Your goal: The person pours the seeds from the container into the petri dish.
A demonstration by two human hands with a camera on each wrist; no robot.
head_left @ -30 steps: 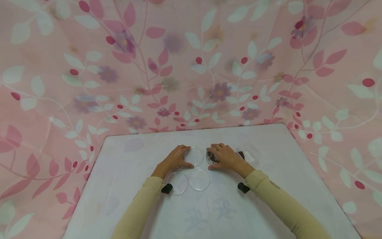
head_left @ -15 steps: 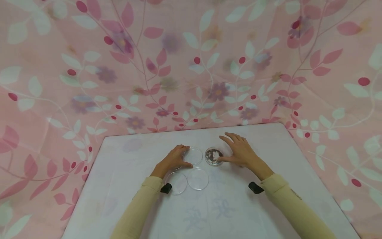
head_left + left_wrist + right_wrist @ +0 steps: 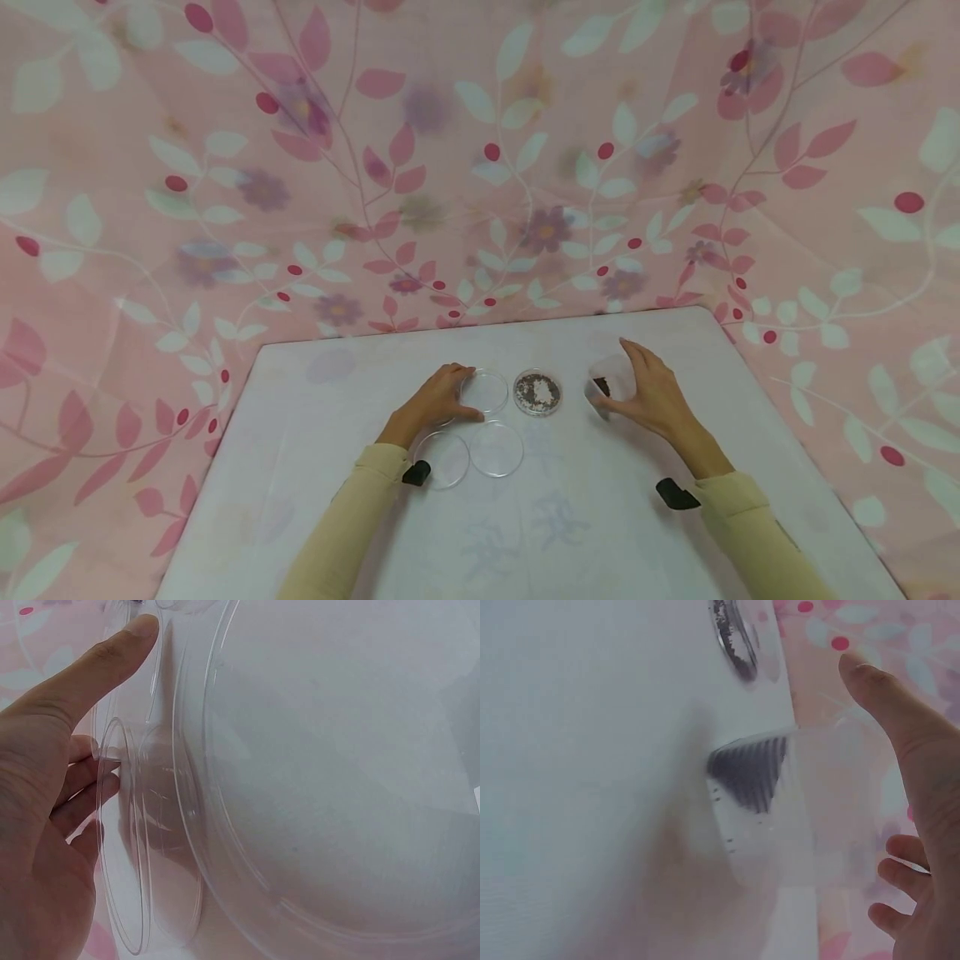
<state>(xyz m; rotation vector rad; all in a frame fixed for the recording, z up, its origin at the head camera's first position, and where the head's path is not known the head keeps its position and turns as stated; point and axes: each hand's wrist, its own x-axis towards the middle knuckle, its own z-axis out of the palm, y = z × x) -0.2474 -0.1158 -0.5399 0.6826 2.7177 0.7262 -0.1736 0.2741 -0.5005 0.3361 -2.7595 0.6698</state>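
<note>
A white-topped bench (image 3: 600,542) stands against a pink cloth (image 3: 450,242) patterned with pale leaves, red berries and mauve flowers, which fills the background and runs down both sides. The bench's far right corner is rounded, a thin dark line traces part of its back edge, and faint blue-grey markings (image 3: 558,521) show on the near stretch. Toward the back, the left hand (image 3: 435,402) of a person in pale yellow sleeves (image 3: 337,521) has its grip curved round the rim of a clear dish (image 3: 487,390), thumb at the near side, fingertips at the far. Two more clear dishes (image 3: 497,450) lie side by side nearer the person. Just right of the held dish, flat on the bench, sits a speckled dish (image 3: 537,392) of dark and white bits. Farther right, the right hand (image 3: 660,397) keeps its grip spread about a clear cup (image 3: 611,383) with dark contents; whether it touches the cup cannot be told. A soft shadow (image 3: 652,900) falls across the bench beside the cup, and a black device (image 3: 677,493) shows at each wrist.
</note>
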